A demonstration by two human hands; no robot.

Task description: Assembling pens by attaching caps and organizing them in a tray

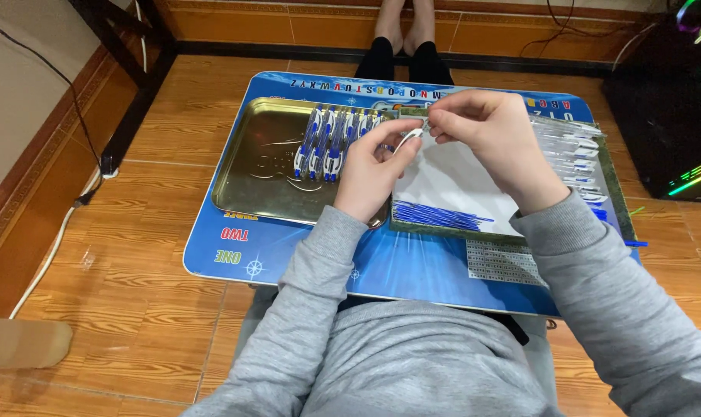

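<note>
A small white pen part [414, 135] is pinched between the fingertips of the left hand [372, 171] and the right hand [493, 131], both clamped on it, above the white tray [451, 185]. Finished pens [331, 139] lie left of the fingers.

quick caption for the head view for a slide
Two hands, left hand and right hand, pinch a small white pen part above a blue lap table, beside a gold tray of assembled pens.
</note>
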